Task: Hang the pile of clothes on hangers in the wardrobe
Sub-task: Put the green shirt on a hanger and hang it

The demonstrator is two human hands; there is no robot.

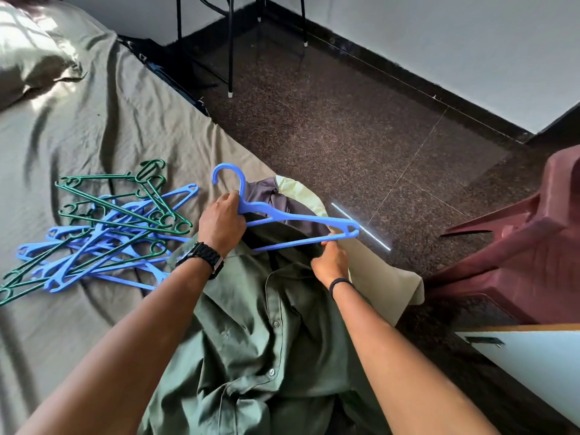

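A blue plastic hanger (301,219) is held over the collar of an olive green buttoned shirt (266,334) that lies on the bed's edge. My left hand (221,224) grips the hanger just below its hook. My right hand (331,262) pinches the shirt's collar fabric right under the hanger's lower bar near its right end. Under the green shirt lie a grey garment (276,199) and a pale yellow-beige one (376,277). A loose heap of blue and green hangers (106,227) rests on the bed to the left.
The bed has an olive sheet (94,120) and a pillow (28,54) at the far left. A maroon plastic chair (527,246) stands at the right, a white panel with a wooden edge (533,359) below it. Black metal legs (230,58) stand on the dark speckled floor.
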